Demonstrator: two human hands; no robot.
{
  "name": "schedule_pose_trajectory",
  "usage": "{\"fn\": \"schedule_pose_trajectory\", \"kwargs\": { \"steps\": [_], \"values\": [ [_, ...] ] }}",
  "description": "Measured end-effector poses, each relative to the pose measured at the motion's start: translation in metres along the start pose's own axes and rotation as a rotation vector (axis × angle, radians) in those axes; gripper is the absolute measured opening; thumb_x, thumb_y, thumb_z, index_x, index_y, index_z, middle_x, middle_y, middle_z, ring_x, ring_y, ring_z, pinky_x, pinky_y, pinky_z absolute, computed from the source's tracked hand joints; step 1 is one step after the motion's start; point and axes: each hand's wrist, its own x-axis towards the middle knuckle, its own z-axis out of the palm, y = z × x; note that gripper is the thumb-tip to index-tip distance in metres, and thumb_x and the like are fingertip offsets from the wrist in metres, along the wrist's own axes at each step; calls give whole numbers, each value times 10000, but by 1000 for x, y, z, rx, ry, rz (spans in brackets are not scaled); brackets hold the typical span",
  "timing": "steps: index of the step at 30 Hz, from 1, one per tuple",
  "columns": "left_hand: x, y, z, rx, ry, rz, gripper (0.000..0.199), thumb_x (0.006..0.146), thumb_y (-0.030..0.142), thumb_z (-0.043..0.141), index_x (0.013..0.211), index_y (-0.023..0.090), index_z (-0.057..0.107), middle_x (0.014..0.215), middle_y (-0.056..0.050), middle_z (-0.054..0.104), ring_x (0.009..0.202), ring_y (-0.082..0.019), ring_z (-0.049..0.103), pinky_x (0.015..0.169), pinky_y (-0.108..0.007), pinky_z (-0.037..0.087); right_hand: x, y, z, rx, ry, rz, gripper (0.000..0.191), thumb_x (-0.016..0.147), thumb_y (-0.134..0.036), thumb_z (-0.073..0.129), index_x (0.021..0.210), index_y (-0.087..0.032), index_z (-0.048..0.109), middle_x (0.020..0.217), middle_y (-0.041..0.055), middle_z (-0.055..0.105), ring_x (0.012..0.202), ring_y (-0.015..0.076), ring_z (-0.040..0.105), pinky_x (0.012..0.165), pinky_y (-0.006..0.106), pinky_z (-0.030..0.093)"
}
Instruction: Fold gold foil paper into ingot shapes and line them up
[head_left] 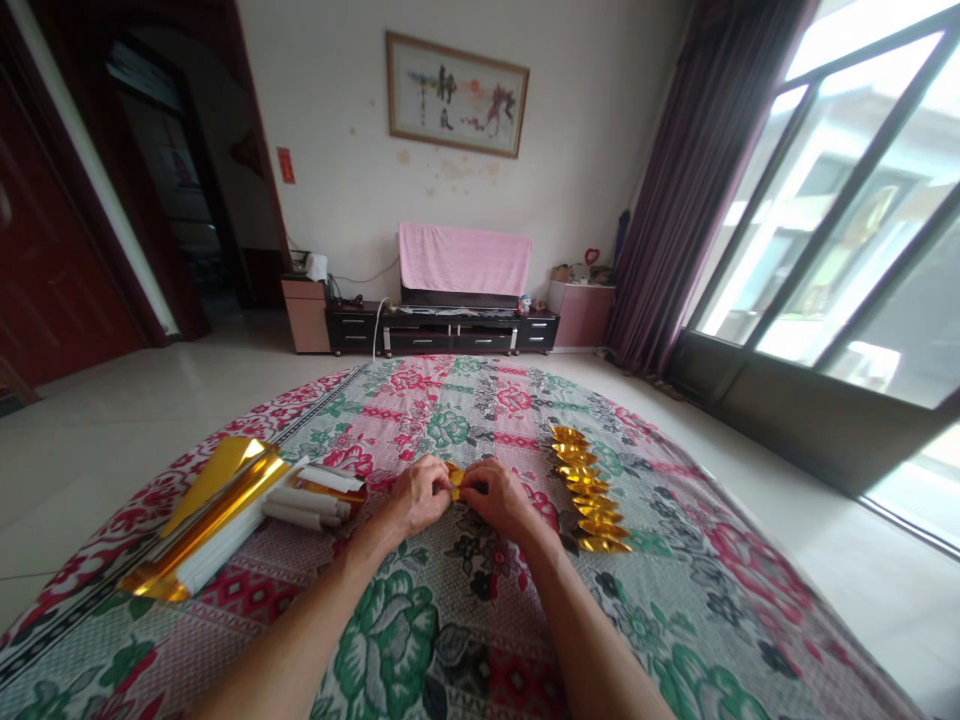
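Note:
Between my two hands, at the middle of the flowered cloth (465,400), is a small piece of gold foil (454,480). My left hand (424,492) pinches its left side, fingers closed. My right hand (495,490) is closed on its right side. Most of the foil is hidden by the fingers. To the right of my right hand, a column of several folded gold foil pieces (589,488) lies on the cloth, the pieces close together. Left of my left hand lie gold foil sheets (225,510), partly curled, beside white rolled papers (307,507).
Beyond the cloth's far edge stands a low black cabinet (450,330) with a pink cloth (465,258) over something on it. A dark curtain (675,180) and large windows (847,200) are at the right. A red door (60,240) is at the left.

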Motion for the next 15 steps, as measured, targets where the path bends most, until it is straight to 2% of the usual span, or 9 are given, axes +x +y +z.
{"fn": "schedule_pose_trajectory", "kwargs": {
  "steps": [9, 15],
  "values": [
    [0, 1, -4, -42, -52, -12, 142, 665, 76, 523, 693, 178, 618, 815, -26, 590, 792, -138, 552, 768, -264, 447, 1, 0, 0, -7, -8, -19, 151, 671, -70, 582, 690, -166, 697, 794, 39, 670, 791, 144, 579, 733, 226, 426],
    [1, 1, -8, -39, -76, -79, 94, 695, 122, 524, 734, 173, 593, 791, -15, 571, 754, -135, 539, 717, -256, 434, 1, 3, 1, -7, -7, -8, 129, 677, -89, 590, 693, -163, 694, 800, 42, 669, 792, 144, 576, 736, 227, 423]
  ]
}}
